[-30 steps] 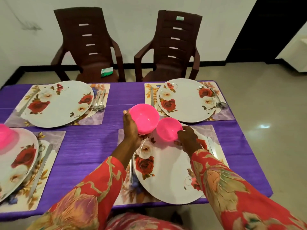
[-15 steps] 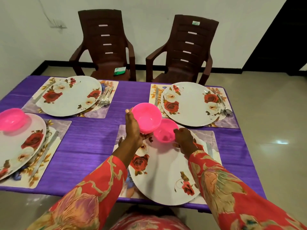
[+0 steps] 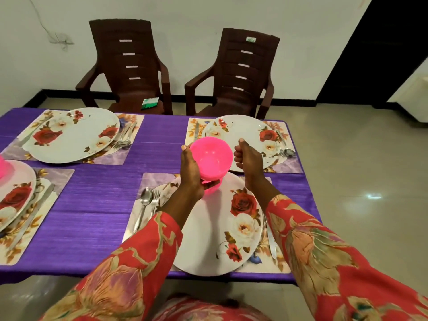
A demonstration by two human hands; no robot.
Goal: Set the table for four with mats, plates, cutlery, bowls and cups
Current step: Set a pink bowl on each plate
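My left hand (image 3: 191,174) grips a pink bowl (image 3: 212,156) from its left side and holds it above the far edge of the near right plate (image 3: 206,239). Under that bowl a second pink bowl (image 3: 212,188) rests on this plate, mostly hidden. My right hand (image 3: 247,158) hovers just right of the held bowl with loosely curled fingers and nothing in it. Each of the mats carries a floral plate: far right (image 3: 250,130), far left (image 3: 69,140), near left (image 3: 14,200). A third pink bowl (image 3: 1,167) shows at the left edge.
A spoon and fork (image 3: 148,205) lie left of the near right plate, a knife (image 3: 269,237) on its right. Cutlery also flanks the far plates. Two brown chairs (image 3: 129,66) (image 3: 240,72) stand behind the purple table (image 3: 97,205). Tiled floor lies to the right.
My right hand has let go of the smaller pink bowl, which now rests on the near plate, and has risen beside the held bowl. My left hand has shifted right with its bowl.
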